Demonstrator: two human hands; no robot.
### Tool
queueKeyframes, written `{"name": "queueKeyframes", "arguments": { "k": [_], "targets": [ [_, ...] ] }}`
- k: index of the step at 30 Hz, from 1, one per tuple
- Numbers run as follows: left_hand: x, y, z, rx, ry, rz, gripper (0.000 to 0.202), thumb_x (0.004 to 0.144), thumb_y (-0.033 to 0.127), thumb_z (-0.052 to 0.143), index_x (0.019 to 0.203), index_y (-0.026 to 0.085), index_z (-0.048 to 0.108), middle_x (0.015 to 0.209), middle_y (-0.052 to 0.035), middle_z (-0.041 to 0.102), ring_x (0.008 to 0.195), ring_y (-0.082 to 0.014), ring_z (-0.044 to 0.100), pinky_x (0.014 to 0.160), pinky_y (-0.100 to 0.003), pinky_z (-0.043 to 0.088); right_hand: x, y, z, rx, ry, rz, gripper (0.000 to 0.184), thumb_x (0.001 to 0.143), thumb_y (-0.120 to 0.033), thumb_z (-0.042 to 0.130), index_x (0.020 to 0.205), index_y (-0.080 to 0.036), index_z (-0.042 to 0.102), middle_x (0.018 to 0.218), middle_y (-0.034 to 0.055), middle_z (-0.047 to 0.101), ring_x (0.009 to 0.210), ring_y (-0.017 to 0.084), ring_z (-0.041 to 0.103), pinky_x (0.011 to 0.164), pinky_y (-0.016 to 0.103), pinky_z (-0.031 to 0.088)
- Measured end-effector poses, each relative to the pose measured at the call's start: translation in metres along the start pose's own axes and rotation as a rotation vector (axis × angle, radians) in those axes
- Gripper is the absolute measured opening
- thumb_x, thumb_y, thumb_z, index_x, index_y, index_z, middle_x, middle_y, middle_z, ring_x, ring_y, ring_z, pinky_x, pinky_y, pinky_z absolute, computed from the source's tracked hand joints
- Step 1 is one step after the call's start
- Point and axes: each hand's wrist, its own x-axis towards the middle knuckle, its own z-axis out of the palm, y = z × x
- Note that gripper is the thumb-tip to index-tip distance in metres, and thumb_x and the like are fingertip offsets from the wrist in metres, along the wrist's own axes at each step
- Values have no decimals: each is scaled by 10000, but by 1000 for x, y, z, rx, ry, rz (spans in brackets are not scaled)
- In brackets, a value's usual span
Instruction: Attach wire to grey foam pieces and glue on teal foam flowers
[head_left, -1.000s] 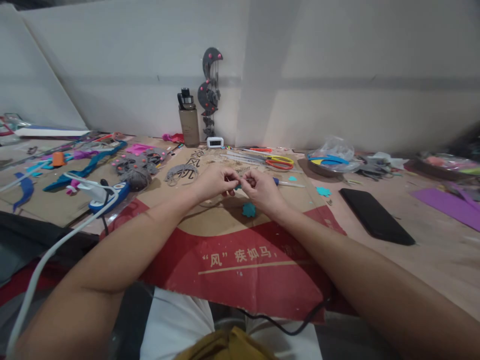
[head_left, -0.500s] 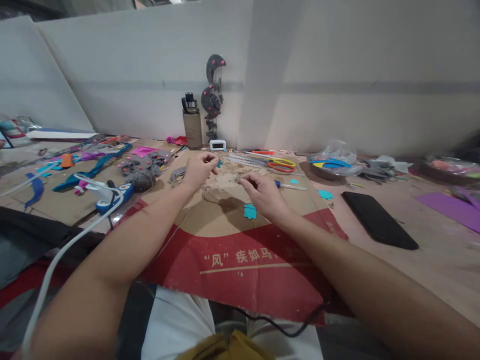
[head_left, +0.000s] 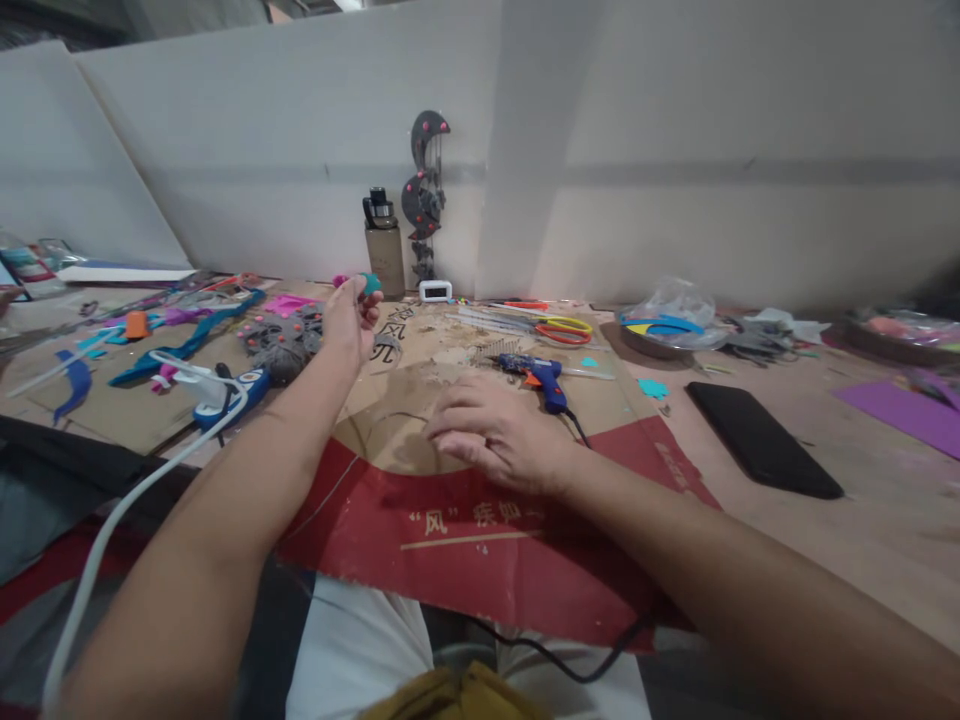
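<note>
My left hand [head_left: 349,318] is raised over the far left of the cardboard sheet [head_left: 480,590], closed on a small teal cutout [head_left: 370,284] that shows at the fingertips. Over the middle of the cardboard hovers my right hand [head_left: 499,432], palm down. Its fingers are stretched out, the thumb slightly apart, and no held thing shows. A thin grey thread [head_left: 367,425] runs in a loop to the left of it. Just beyond the right hand lies a blue glue gun [head_left: 551,380] with its black cord.
Scissors [head_left: 564,330] with yellow-red handles lie behind the glue gun. A bottle [head_left: 385,255] and small white clock [head_left: 435,291] stand at the back. A phone [head_left: 761,438] and teal cutout [head_left: 652,388] lie right. A power strip [head_left: 232,398] and grey decorations [head_left: 281,340] are left.
My left hand has moved left and up with the teal cutout. My right hand has come left and nearer, its fingers unbent; it now covers where another teal cutout lay and uncovers the glue gun.
</note>
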Motion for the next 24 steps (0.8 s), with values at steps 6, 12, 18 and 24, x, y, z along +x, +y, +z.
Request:
{"name": "queueKeyframes", "arguments": {
  "k": [6,12,18,24],
  "targets": [
    [-17,-7,9,113,-139,-70,158,743,271,700,793,192,573,608,45,598,496,-55,563,391,-150,334,-3,42,-21,-159,390,465,279,930,-368,449,864,-192,656,829,63,666,783,196,587,728,317,430],
    [-42,-12,20,190,-286,-89,177,705,247,723,784,172,583,539,63,536,439,-54,533,383,-161,286,-19,79,-57,-506,122,973,290,862,-386,521,673,-181,603,668,90,644,627,195,567,595,301,367],
    [-52,-16,22,240,-373,-95,171,715,260,718,776,161,591,575,45,548,471,-60,548,398,-168,290,-29,77,-49,-769,-133,1006,367,756,-526,618,721,-161,645,748,179,683,674,252,618,576,318,383],
    [-53,-20,21,258,-423,-104,150,734,262,695,764,158,590,590,33,554,523,-77,593,411,-167,311,-31,77,-45,-520,49,1132,191,692,-241,634,512,-205,578,512,80,584,497,196,546,473,296,345]
  ]
}}
